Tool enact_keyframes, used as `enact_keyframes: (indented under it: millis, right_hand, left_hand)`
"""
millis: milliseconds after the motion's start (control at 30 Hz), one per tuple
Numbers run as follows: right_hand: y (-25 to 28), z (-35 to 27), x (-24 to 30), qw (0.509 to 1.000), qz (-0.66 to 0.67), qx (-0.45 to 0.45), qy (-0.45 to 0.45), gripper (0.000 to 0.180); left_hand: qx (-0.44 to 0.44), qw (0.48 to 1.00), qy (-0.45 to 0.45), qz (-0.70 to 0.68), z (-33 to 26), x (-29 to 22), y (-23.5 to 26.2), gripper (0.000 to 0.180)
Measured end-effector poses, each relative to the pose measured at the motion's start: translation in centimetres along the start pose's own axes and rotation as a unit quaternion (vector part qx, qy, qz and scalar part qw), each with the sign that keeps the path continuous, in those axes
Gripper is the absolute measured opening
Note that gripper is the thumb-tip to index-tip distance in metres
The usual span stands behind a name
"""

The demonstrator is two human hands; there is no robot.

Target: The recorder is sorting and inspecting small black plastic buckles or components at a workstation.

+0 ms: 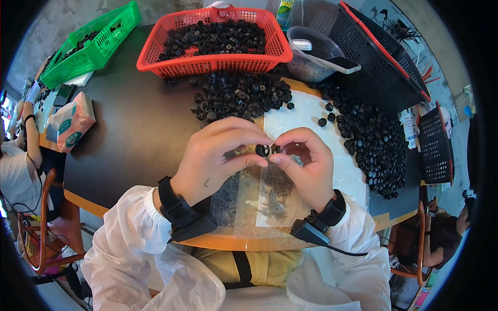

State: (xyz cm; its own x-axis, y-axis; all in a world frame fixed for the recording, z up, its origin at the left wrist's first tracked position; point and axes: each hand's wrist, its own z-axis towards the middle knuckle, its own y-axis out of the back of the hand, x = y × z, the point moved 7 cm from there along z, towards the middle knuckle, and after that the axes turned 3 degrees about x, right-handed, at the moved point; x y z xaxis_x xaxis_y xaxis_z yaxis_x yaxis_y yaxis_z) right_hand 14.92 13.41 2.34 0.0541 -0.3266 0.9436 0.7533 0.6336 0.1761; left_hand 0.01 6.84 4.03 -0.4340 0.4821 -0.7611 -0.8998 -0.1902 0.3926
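1. Head view: our left hand [207,160] has its fingers [244,136] closed on a black cap [260,150], whose ringed end seems to face right.
2. Our right hand [312,166] pinches a small dark piece [276,149] just right of the cap; whether the two touch, we cannot tell.
3. We judge the cap's axis roughly sideways, aimed at the piece, both held between our hands above the counter [124,124].

Black round cap [262,151]: short, cylindrical, tipped sideways, glinting at its right end, pinched in the left hand [213,154].
Small dark part [276,149]: in the right hand's [309,165] fingertips, just beside the cap; shape partly hidden.
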Motion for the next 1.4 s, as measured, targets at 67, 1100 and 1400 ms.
enact_keyframes:
  millis: [67,1100,1400]
  right_hand:
    - [-0.1,0.0,-0.2,1.000,-0.003,0.004,0.003,0.025]
    - [-0.3,-0.1,-0.5,0.999,0.040,0.014,-0.001,0.026]
    - [-0.2,-0.3,-0.1,0.995,0.081,-0.012,0.048,0.024]
  left_hand:
    - [0.020,0.999,-0.013,0.029,0.0,-0.2,-0.2,0.037]
    - [0.007,1.000,-0.015,0.016,-0.1,-0.3,-0.1,0.031]
    - [-0.024,0.995,0.008,-0.102,-0.6,0.6,-0.3,0.028]
